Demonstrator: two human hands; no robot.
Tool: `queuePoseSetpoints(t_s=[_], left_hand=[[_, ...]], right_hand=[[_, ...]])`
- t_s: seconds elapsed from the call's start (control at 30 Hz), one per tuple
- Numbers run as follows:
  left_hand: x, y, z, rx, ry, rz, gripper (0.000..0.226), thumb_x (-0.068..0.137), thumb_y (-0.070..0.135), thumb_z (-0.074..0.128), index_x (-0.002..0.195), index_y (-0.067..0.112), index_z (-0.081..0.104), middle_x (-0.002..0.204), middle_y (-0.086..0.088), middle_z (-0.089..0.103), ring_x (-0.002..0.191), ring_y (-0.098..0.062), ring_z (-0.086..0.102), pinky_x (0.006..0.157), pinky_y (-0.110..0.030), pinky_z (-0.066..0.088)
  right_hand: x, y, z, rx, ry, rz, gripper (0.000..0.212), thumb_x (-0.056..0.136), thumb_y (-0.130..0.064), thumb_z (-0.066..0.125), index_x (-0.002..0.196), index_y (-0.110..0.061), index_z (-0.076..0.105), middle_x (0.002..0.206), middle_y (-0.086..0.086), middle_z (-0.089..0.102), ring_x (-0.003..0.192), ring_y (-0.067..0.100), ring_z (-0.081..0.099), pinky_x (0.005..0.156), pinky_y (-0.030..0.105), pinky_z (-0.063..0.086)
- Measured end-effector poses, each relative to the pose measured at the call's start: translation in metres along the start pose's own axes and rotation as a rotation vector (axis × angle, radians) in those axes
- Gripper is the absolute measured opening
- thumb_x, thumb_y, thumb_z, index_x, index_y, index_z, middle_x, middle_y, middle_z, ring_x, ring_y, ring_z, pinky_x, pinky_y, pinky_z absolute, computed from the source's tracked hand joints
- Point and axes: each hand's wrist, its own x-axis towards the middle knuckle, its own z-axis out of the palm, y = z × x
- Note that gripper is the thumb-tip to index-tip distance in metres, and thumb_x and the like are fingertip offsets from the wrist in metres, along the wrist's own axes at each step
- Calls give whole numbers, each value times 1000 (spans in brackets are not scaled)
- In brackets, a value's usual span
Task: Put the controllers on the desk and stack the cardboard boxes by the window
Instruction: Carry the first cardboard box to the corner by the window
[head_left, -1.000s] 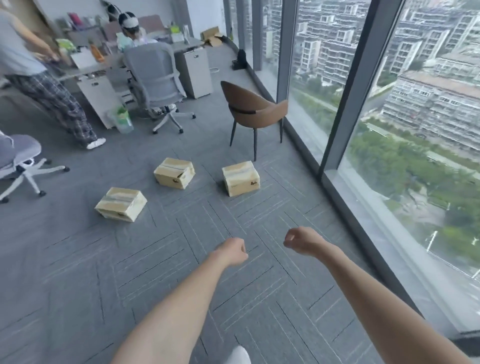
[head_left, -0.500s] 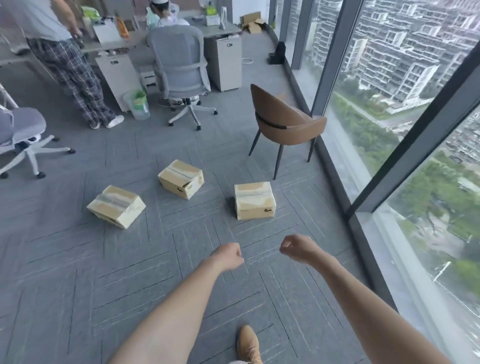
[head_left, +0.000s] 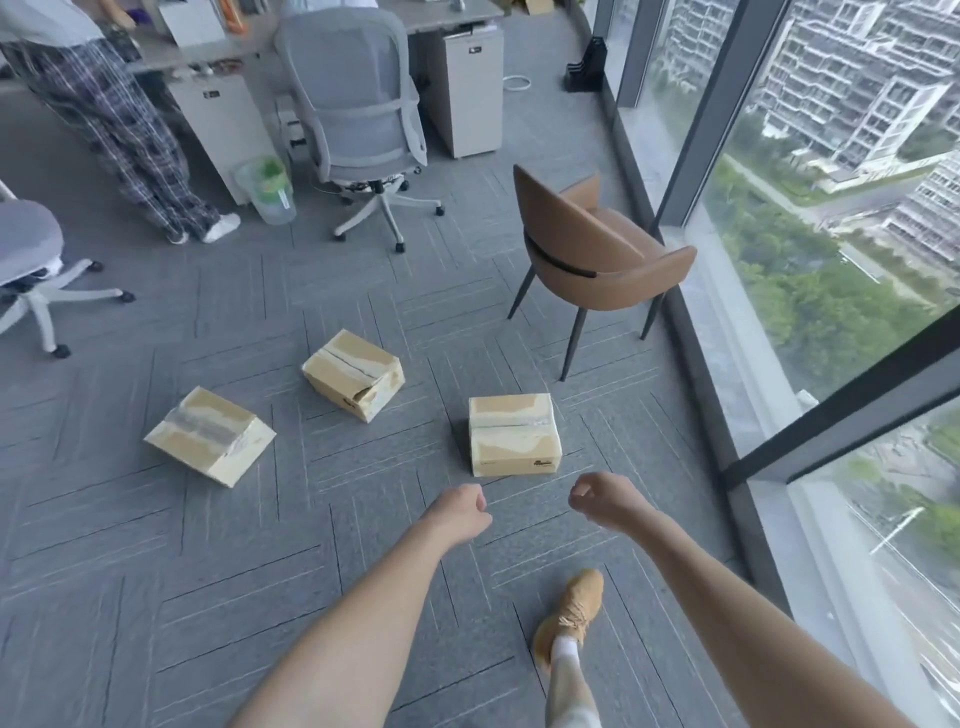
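Observation:
Three taped cardboard boxes lie apart on the grey carpet: a left box (head_left: 210, 435), a middle box (head_left: 354, 373) and a right box (head_left: 514, 434) nearest the window (head_left: 810, 249). My left hand (head_left: 460, 513) and my right hand (head_left: 602, 499) are held out in front of me as loose fists with nothing in them. Both hover just short of the right box, not touching it. The desk (head_left: 291, 36) runs along the back. No controllers are visible.
A brown chair (head_left: 592, 249) stands beside the window behind the right box. A grey office chair (head_left: 358, 114) and a bin (head_left: 267, 189) sit at the desk; a person in plaid trousers (head_left: 119, 130) stands at the left. Another office chair (head_left: 31, 260) is far left. My tan shoe (head_left: 571, 613) steps forward.
I have walked closer to the boxes, which now appear larger and nearer my fists. My foot has stepped forward. The hands stay closed and empty.

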Motion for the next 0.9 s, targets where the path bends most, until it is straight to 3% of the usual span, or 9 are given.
queuePoseSetpoints(t_s=[0.23, 0.47, 0.57, 0.7, 0.9], left_hand=[[119, 50, -39, -81, -34, -121, 23, 91, 29, 59, 113, 22, 59, 119, 2, 61, 106, -17, 58, 86, -29, 47], [242, 46, -53, -164, -26, -233, 30, 93, 28, 62, 121, 17, 57, 118, -2, 61, 107, -21, 59, 84, -28, 44], [304, 34, -40, -247, -30, -277, 32, 89, 28, 67, 118, 16, 59, 115, -2, 62, 107, -22, 62, 89, -28, 49], [395, 12, 7, -433, 4, -361, 30, 86, 24, 69, 114, 18, 61, 115, -3, 65, 100, -19, 63, 92, -40, 57], [504, -46, 105, -390, -94, -388, 40, 85, 28, 72, 122, 17, 60, 128, -4, 60, 113, -18, 59, 91, -31, 51]], right_hand=[[137, 15, -69, 17, -69, 28, 26, 92, -21, 52, 108, -12, 71, 108, 8, 75, 102, 26, 69, 90, 38, 57], [265, 45, -85, 79, -83, 175, 24, 90, -17, 54, 105, -11, 73, 107, 8, 76, 101, 27, 69, 89, 38, 57], [320, 54, -63, 111, -111, 227, 26, 92, -25, 62, 116, -17, 69, 117, 5, 73, 109, 25, 68, 94, 35, 55], [400, 78, -6, 121, -147, 259, 43, 95, -33, 65, 133, -16, 59, 127, 7, 69, 115, 25, 65, 96, 35, 53], [510, 137, 92, 175, -175, 344, 49, 93, -34, 68, 137, -15, 56, 131, 7, 65, 117, 25, 63, 97, 36, 50]])
